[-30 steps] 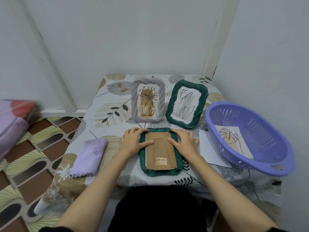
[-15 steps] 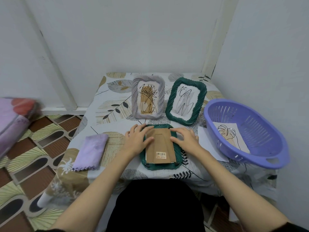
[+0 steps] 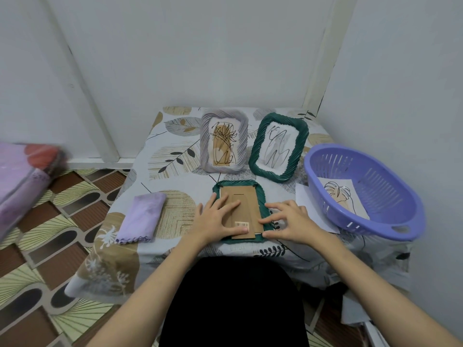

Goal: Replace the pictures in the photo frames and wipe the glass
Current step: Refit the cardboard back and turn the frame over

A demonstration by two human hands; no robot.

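At lower centre the face-down green frame [image 3: 240,214] lies under the flat, outspread left hand [image 3: 217,219], the right hand [image 3: 288,220] fingertipping its edge — light but glass-fronted, probably fragile; best lifted by the ribbed rim.

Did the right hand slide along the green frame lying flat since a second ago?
Yes. The right hand slid toward the person, from the face-down green frame's right side to its near right corner.

Single head-worn wide-angle view, looking forward and down from above seated person's lap, facing wall corner; bench [image 3: 175,151] lying close below, hands [image 3: 218,219] reaching in from bottom edge, no second view.
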